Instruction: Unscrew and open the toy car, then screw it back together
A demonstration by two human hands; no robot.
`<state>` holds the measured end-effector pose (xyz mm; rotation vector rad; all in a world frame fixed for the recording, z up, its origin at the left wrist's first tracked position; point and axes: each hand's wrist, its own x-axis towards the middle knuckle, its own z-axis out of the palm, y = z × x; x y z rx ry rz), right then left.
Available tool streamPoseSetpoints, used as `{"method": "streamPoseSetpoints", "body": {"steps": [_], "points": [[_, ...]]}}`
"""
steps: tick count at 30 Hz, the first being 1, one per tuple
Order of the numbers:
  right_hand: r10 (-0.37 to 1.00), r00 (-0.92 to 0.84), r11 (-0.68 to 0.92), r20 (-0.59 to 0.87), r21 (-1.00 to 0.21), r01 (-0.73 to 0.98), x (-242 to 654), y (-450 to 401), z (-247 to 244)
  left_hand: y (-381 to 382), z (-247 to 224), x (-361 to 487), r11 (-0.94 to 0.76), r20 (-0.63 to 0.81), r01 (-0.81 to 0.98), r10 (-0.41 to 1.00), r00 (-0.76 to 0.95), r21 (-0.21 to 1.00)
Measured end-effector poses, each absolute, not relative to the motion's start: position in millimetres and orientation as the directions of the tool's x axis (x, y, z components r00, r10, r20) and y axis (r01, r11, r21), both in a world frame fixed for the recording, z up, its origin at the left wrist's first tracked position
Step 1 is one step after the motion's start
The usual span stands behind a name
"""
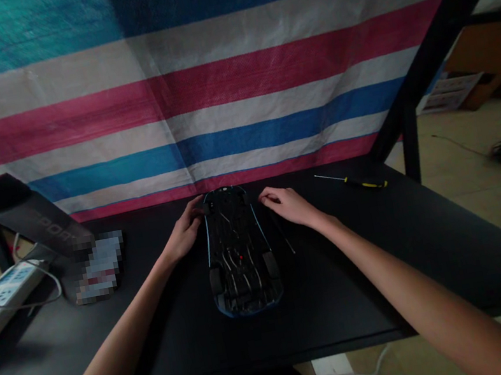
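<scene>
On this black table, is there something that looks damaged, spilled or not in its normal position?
Only the model car stands out: between the left hand and the right hand, it lies upside down instead of standing on its wheels. I see no spill or clear damage, though the picture is dim.

one toy car (238,241), two hands (185,230) (290,205), two screwdrivers (366,183) (292,249)

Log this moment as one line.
left hand: beside model car, contact unclear; right hand: near slim tool, grip unclear; model car: underside up; yellow-black screwdriver: on table
</scene>
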<state>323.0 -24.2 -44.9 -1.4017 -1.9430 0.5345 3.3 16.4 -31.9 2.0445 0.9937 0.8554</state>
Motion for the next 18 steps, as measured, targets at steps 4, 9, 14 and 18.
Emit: {"method": "streamPoseSetpoints", "body": {"steps": [4, 9, 14, 18], "points": [[0.939, -0.288, 0.337, 0.189, -0.682, 0.649, 335, -31, -28, 17, -32, 2, -0.446, 0.246, 0.372, 0.845, 0.475, 0.814], [0.940, -0.327, 0.311, 0.101, -0.650, 0.694, 338, -42, -16, 16, -32, 2, -0.443, 0.254, 0.355, 0.847, 0.468, 0.823], [0.934, -0.335, 0.338, 0.122, -0.601, 0.724, 325, -44, -17, 12, -28, 2, -0.441, 0.264, 0.352, 0.853, 0.450, 0.826], [0.927, -0.330, 0.366, 0.178, -0.620, 0.694, 324, -47, -16, 9, -28, 2, -0.423, 0.257, 0.339, 0.862, 0.438, 0.840]]}}
